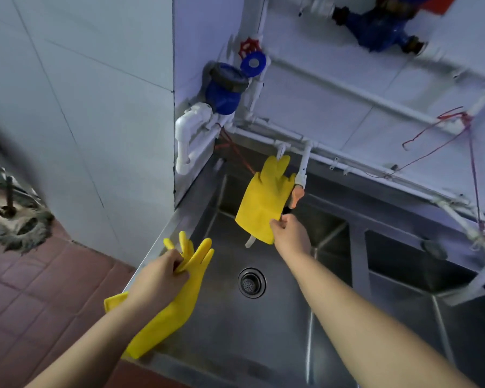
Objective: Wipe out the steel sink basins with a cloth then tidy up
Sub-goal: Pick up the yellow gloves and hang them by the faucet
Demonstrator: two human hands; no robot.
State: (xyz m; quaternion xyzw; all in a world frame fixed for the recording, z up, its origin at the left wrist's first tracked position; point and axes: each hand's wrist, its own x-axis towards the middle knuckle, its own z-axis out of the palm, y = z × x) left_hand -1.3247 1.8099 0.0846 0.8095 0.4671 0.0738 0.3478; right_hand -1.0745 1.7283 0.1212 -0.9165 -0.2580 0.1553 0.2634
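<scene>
While the left hand (157,278) grips one yellow rubber glove (177,298) by its fingers over the left rim of the steel sink (151,247), the right hand (290,233) pinches the cuff of a second yellow glove (263,197) at the back edge, its fingertips up against the white pipe (347,161). The left basin (221,317) holds only its round drain strainer (251,282); the right basin (403,275) lies beside it across a steel divider. No cloth is in sight.
</scene>
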